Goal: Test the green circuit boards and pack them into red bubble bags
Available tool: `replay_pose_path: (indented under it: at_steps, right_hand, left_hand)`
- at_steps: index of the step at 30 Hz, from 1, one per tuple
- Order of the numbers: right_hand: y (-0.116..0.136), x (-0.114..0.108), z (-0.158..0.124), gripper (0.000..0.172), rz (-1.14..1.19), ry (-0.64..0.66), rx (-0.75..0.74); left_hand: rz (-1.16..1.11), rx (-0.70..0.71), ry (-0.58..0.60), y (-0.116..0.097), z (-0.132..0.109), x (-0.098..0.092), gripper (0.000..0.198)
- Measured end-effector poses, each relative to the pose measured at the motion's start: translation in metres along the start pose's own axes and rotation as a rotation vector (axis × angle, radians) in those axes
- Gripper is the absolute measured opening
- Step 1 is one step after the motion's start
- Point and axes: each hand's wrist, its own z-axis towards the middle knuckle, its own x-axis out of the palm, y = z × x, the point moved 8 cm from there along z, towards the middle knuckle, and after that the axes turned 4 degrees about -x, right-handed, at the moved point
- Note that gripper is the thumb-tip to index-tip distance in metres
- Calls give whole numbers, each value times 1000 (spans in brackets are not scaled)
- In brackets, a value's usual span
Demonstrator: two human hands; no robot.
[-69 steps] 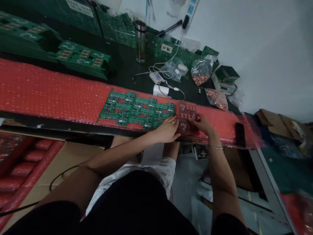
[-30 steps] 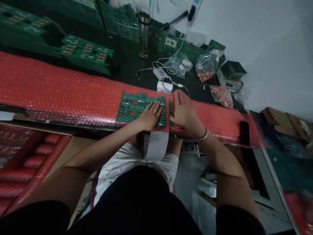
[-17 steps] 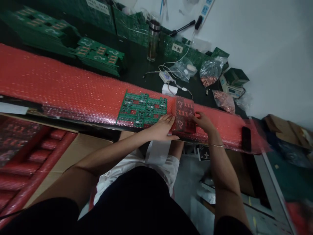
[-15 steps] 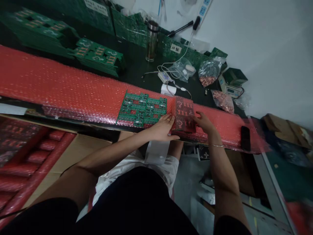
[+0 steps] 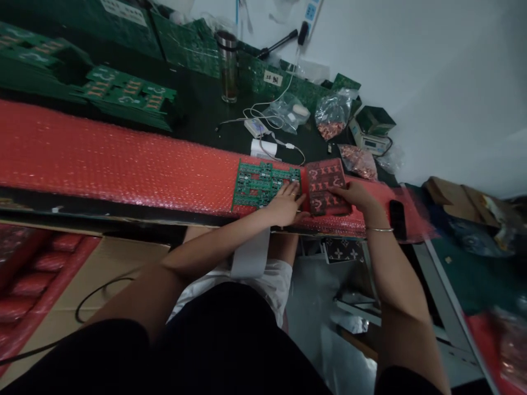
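A long strip of red bubble wrap [image 5: 102, 159] runs along the bench edge. On it lie green circuit boards [image 5: 257, 184], bare. Right beside them sits a stack of boards rolled in the red wrap [image 5: 325, 184]. My left hand [image 5: 284, 206] lies flat with fingers spread, pressing on the near edge of the bare boards and touching the wrapped stack's left side. My right hand [image 5: 356, 195] curls over the stack's right side and grips it.
Stacks of green boards [image 5: 123, 96] sit at the back left, near a glass flask [image 5: 228, 66]. Bags of copper parts [image 5: 329, 115], a small scale [image 5: 370, 134], white chargers and a black phone [image 5: 397, 219] lie to the right. Red wrapped rolls fill a carton [image 5: 28, 274] below left.
The wrapped stack has been rolled further left, covering more boards, so fewer bare boards show. Both hands stay on the stack; my view has swung to the right.
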Motion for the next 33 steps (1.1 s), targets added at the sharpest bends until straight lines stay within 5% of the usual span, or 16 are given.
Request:
replay_pose_path:
  at_steps: [6, 12, 16, 21, 24, 29, 33]
  right_hand:
    - [54, -5, -10, 96, -388, -138, -229]
    - [126, 26, -34, 71, -725, -72, -257]
    - [158, 44, -39, 67, -771, -64, -273]
    - [185, 72, -43, 86, -788, 12, -399]
    - [204, 100, -48, 106, -746, 5, -467]
    - [202, 135, -43, 101, -592, 69, -488]
    - [155, 98, -23, 84, -165, -116, -470]
  left_hand:
    - [83, -90, 34, 47, -18, 6, 81]
    - [95, -81, 101, 60, -22, 4, 79]
    - [69, -110, 50, 73, -36, -4, 106]
    - [67, -69, 52, 85, -51, 1, 97]
    - [58, -84, 46, 93, -56, 0, 116]
    - [94, -215, 79, 124, -81, -9, 121]
    - [24, -175, 53, 119, -99, -18, 133]
